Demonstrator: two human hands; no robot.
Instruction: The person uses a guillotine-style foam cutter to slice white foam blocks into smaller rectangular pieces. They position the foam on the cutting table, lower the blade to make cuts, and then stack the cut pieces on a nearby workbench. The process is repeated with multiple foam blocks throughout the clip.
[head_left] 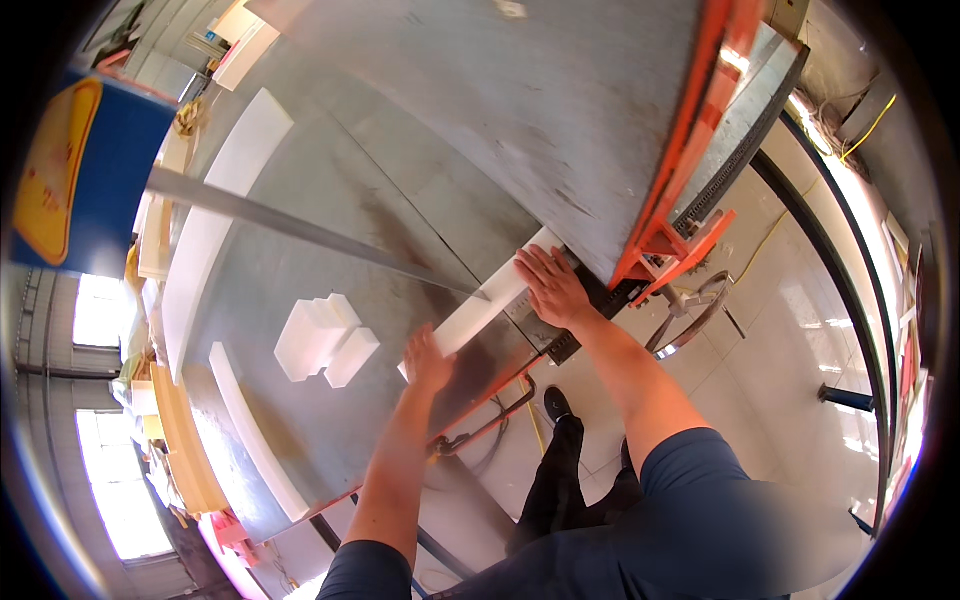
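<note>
A straight white foam-like strip [470, 318] lies across the grey metal table under both hands. My left hand [428, 362] is closed around its near-left end, slightly blurred. My right hand [553, 287] rests on the strip's other end, its fingers stretched out over the surface. Between the two hands, a narrow grey metal band, apparently a saw blade [330, 238], meets the strip. The blade comes down from a blue housing [100, 180] at the upper left. Left of my left hand stand several small white blocks [320, 340] grouped together.
A long curved white piece [215, 230] and a thinner one [255, 435] lie at the table's left. A large grey panel with an orange edge [690, 120] rises at the right. Below it is a handwheel [697, 312]. Yellowish boards [185, 440] stand beyond the table's left edge.
</note>
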